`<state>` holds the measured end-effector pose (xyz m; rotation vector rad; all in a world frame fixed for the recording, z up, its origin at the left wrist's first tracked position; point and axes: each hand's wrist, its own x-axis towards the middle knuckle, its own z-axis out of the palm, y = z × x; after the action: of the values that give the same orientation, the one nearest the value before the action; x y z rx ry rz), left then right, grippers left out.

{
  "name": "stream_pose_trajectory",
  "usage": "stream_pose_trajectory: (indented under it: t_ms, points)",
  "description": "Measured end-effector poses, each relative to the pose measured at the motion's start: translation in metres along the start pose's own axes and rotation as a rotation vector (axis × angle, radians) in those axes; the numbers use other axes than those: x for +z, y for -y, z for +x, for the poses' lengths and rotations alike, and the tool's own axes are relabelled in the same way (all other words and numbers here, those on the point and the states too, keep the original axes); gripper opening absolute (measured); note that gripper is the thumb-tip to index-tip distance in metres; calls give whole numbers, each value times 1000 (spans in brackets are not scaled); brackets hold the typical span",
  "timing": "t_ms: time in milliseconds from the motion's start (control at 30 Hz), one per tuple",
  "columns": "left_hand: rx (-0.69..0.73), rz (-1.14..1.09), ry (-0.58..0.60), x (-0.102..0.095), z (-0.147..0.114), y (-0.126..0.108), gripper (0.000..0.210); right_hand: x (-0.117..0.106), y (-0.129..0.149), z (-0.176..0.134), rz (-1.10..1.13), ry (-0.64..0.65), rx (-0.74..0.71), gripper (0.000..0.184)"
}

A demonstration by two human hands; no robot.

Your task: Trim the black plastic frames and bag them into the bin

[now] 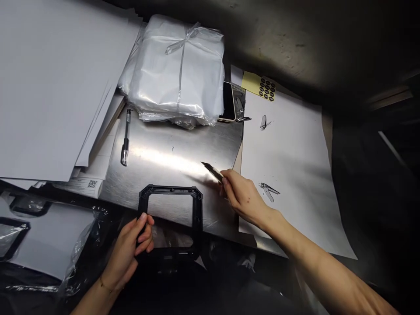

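Note:
My left hand (133,245) grips the left side of a black rectangular plastic frame (197,214), thumb on top and fingers curled through its opening. The frame is held at the near edge of the metal table, partly over it. In my right hand (241,192) is a utility knife (212,170), its blade pointing up and to the left, apart from the frame. The knife's handle is mostly hidden by my fingers. Below the wrist of that hand lies a white paper sheet (288,162) with small clear and black scraps (269,190) on it.
A tied stack of clear plastic bags (177,74) stands at the back, with a phone (228,103) beside it. A pen (126,138) lies on the metal table (157,153). Large white sheets (59,83) fill the left. Bagged black frames (15,238) are at lower left; a yellow sticker sheet (259,86) lies behind.

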<state>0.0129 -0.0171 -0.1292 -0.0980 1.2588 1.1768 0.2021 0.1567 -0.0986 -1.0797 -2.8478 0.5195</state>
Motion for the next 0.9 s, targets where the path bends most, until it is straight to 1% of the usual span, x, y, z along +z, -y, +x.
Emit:
stream_pose_trajectory:
  t_ms: [67, 167, 233, 333, 500, 700, 900]
  points:
    - [-8, 5, -18, -3, -1, -3, 24, -8, 14, -1, -9, 122, -46, 22]
    - [-19, 25, -41, -7, -1, -6, 23, -17, 28, -1, -214, 293, -137, 21]
    - [-32, 53, -48, -9, 0, -8, 23, -20, 32, 0, -354, 383, -159, 29]
    - [-39, 79, -43, -13, 2, -7, 24, -23, 35, 3, -435, 472, -175, 37]
    - [-47, 88, -31, -14, 4, -5, 24, -24, 40, 11, -424, 538, -208, 33]
    - [-47, 101, -44, -11, 4, -8, 24, -22, 38, 14, -437, 536, -216, 34]
    - [-37, 120, -85, -9, 3, -10, 25, -24, 45, 14, -486, 530, -277, 32]
